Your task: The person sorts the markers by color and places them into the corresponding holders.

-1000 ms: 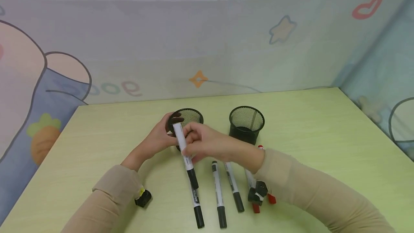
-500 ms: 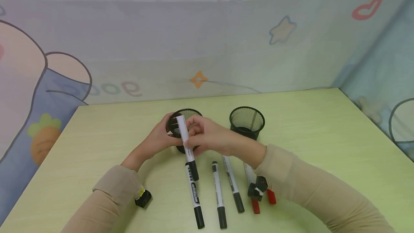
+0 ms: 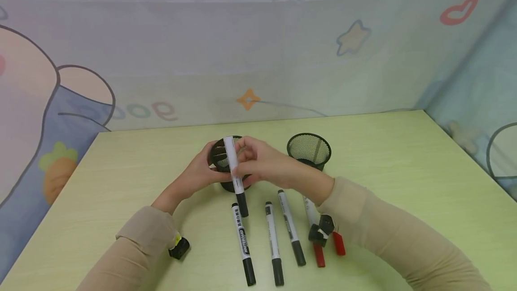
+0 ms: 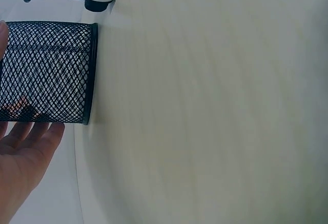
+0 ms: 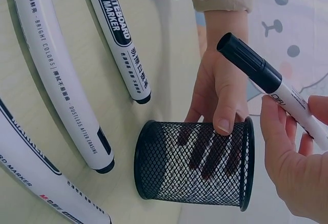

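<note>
My left hand (image 3: pixel 200 173) holds a black mesh pen cup (image 5: pixel 169 183) around its upper part, thumb on the near side and fingers seen through the mesh behind. The cup stands upright on the table. My right hand (image 3: pixel 262 164) pinches a white whiteboard marker with a black cap (image 3: pixel 235 165) between thumb and fingers. That marker is held in front of the cup, above the table, capped end pointing down. In the right wrist view, the right hand (image 5: pixel 292 167) and its marker (image 5: pixel 277 85) are beside the cup's rim.
A second mesh cup (image 3: pixel 308 147) stands to the right, partly behind the right forearm. Black-capped markers (image 3: pixel 243 244), (image 3: pixel 274 244), (image 3: pixel 291 228) lie in front of the hands. Red-capped markers (image 3: pixel 319 255) lie partly under the right sleeve. A printed cloth (image 3: pixel 258 44) hangs behind the table.
My right hand has lifted the marker up and slightly away, its upper end rising past the cup's rim. The left hand stays on the cup.
</note>
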`<move>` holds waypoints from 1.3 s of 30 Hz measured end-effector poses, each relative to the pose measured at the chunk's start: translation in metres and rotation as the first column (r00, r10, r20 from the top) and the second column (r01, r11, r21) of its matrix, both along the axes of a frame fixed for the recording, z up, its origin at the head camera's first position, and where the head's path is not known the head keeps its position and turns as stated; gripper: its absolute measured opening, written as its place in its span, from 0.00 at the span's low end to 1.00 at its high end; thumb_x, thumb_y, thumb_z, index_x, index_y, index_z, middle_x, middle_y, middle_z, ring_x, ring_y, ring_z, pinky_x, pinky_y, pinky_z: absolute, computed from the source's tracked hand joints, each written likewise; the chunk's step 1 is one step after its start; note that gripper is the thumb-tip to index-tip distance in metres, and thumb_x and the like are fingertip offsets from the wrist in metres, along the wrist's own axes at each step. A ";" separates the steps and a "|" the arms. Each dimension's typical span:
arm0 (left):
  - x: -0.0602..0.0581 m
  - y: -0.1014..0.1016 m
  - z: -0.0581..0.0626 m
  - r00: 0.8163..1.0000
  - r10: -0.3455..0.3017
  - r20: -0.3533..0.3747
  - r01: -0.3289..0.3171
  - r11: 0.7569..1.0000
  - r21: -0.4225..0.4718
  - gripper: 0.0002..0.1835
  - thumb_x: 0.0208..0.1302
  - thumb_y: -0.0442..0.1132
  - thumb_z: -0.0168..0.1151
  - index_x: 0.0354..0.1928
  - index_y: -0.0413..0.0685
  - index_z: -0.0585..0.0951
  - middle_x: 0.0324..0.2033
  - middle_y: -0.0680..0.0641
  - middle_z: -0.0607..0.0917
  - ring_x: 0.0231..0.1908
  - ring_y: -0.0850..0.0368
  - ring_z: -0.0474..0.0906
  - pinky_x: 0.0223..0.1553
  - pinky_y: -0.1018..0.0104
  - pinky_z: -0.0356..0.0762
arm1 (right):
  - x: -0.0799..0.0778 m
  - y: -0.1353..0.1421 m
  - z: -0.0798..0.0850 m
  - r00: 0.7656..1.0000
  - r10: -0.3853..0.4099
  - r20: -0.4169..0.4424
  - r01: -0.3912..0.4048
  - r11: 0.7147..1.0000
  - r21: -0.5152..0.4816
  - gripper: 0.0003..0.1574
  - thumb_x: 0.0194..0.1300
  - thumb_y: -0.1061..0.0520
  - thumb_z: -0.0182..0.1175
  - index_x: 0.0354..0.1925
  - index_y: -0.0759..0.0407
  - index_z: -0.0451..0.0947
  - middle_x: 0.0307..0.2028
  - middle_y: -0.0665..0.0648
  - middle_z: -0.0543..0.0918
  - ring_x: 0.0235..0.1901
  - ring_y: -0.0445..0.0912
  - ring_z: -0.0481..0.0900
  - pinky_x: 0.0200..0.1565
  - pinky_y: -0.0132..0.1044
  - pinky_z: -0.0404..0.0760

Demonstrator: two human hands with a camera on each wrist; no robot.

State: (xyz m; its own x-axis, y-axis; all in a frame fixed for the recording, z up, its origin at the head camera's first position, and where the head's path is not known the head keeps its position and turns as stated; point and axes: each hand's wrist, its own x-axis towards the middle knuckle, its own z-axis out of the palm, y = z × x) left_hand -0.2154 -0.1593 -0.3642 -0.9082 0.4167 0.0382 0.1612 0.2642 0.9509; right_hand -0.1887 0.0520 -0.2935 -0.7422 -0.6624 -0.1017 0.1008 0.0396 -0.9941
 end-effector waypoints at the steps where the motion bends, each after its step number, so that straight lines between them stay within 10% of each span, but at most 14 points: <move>1: 0.000 0.000 0.000 1.000 0.000 0.000 0.000 1.000 0.000 0.46 0.49 0.38 0.73 0.67 0.51 0.56 0.60 0.48 0.67 0.59 0.50 0.65 0.54 0.53 0.67 | 0.000 0.000 0.000 1.000 0.000 0.000 0.000 1.000 -0.003 0.22 0.58 0.73 0.53 0.50 0.65 0.60 0.35 0.60 0.74 0.32 0.48 0.79 0.38 0.46 0.81; 39: -0.001 0.001 -0.002 1.000 0.016 -0.009 -0.016 1.000 0.001 0.47 0.45 0.41 0.76 0.65 0.52 0.58 0.60 0.51 0.68 0.60 0.50 0.65 0.55 0.53 0.67 | -0.022 0.004 -0.001 0.989 -0.146 0.014 0.146 0.989 -0.019 0.22 0.58 0.73 0.53 0.49 0.64 0.60 0.33 0.59 0.72 0.32 0.47 0.77 0.39 0.45 0.81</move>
State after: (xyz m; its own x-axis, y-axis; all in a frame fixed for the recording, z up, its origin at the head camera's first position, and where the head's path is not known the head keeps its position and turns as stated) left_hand -0.2169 -0.1586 -0.3664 -0.9143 0.4024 0.0471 0.1660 0.2659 0.9496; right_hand -0.2104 0.0556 -0.2948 -0.8299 -0.5490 -0.0998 0.1168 0.0039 -0.9931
